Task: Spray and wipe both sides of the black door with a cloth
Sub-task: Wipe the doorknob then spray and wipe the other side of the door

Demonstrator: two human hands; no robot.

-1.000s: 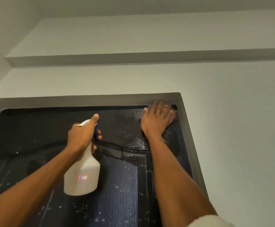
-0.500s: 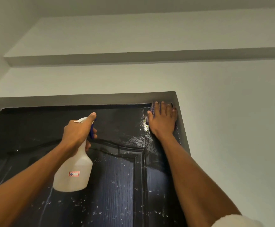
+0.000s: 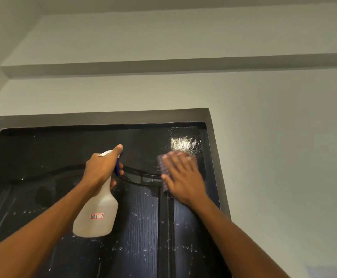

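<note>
Door [image 3: 143,227] wet, droplets below right hand [image 3: 180,177]; its flat spread fingers press cloth [image 3: 164,167] near top corner. Left hand [image 3: 101,169] grips bottle [image 3: 96,215]. Advice: overlap downward strokes, keep pressure even.

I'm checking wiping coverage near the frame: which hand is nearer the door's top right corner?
Right. The right hand presses the cloth flat on the door just below that corner. The left hand grips the spray bottle farther left, near the door's middle.
</note>
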